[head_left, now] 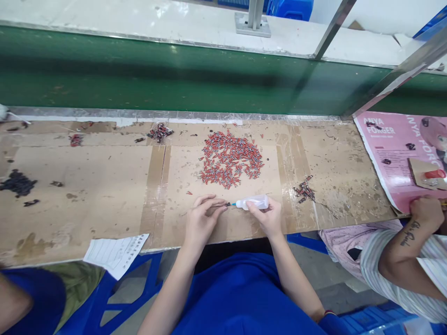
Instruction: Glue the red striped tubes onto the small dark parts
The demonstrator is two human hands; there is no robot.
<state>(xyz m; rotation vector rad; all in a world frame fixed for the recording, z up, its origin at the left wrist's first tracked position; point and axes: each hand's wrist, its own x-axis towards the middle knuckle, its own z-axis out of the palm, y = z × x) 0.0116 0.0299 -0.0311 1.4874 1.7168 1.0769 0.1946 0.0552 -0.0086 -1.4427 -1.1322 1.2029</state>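
Note:
My right hand (267,215) is wrapped round a small translucent squeeze bottle (256,202), which lies sideways with its blue needle tip pointing left. My left hand (204,215) pinches a small dark part (227,204) between thumb and fingers, and the bottle's tip is at that part. The part is too small to make out exactly. Just beyond my hands lies a wide heap of small red and silver pieces (230,158) on the cardboard. One red piece (189,192) lies apart, near my left fingers.
Cardboard (195,223) covers the bench. Small dark-and-red clusters lie at the back (160,133) and right (304,190). Black pieces (17,183) are piled at left. A paper sheet (117,253) hangs over the front edge. Co-workers sit on both sides; one's hand (428,214) is at right.

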